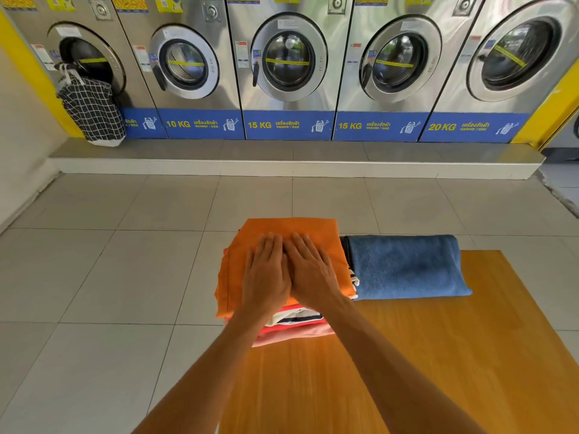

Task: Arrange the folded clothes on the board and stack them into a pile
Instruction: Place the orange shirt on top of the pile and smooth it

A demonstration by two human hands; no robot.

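A pile of folded clothes stands at the far left corner of the wooden board (438,355). Its top piece is an orange garment (291,228). Beneath it show the edges of a striped white piece (297,317) and pink and red pieces (294,335). My left hand (266,277) and my right hand (310,270) lie flat side by side on the orange garment, fingers spread, pressing down. To the right of the pile, touching it, lies a folded blue towel (407,267) with a dark piece under its left edge.
A row of steel washing machines (288,64) lines the far wall on a raised tiled step (282,158). A black-and-white checked laundry bag (92,111) hangs from the open leftmost machine. Grey floor tiles (109,277) surround the board.
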